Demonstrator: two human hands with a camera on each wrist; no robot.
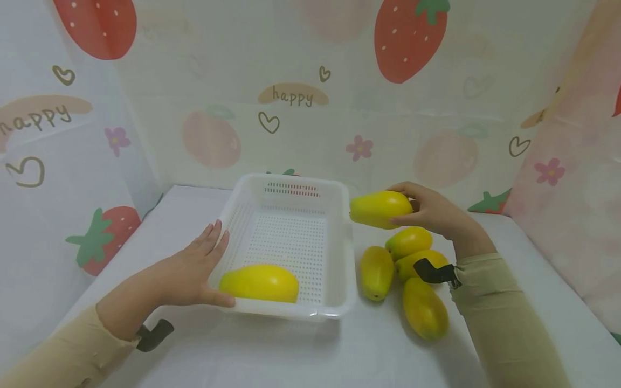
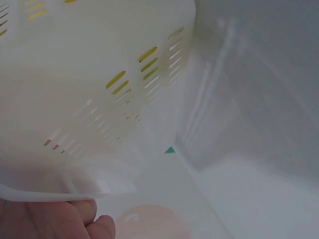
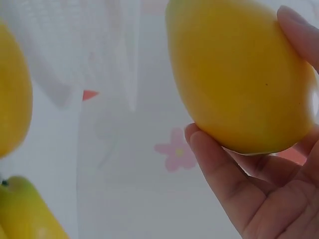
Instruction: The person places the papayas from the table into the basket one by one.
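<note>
My right hand [image 1: 434,210] holds a yellow papaya [image 1: 378,209] in the air, just beyond the right rim of a white plastic basket [image 1: 350,258]. In the right wrist view, thumb and fingers [image 3: 219,164] curve round the fat end of this papaya [image 3: 239,74]. My left hand [image 1: 189,275] rests at the basket's near left corner, fingers straight along the left side and thumb on the front rim. Its fingertips [image 2: 99,226] show by the rim in the left wrist view. Inside the basket, one papaya [image 1: 262,283] lies against the front wall.
Several more papayas lie grouped on the white table right of the basket, among them one close to its side [image 1: 377,272] and one nearest the front [image 1: 426,310]. A printed cloth [image 1: 301,134] with strawberries and hearts hangs behind and at both sides.
</note>
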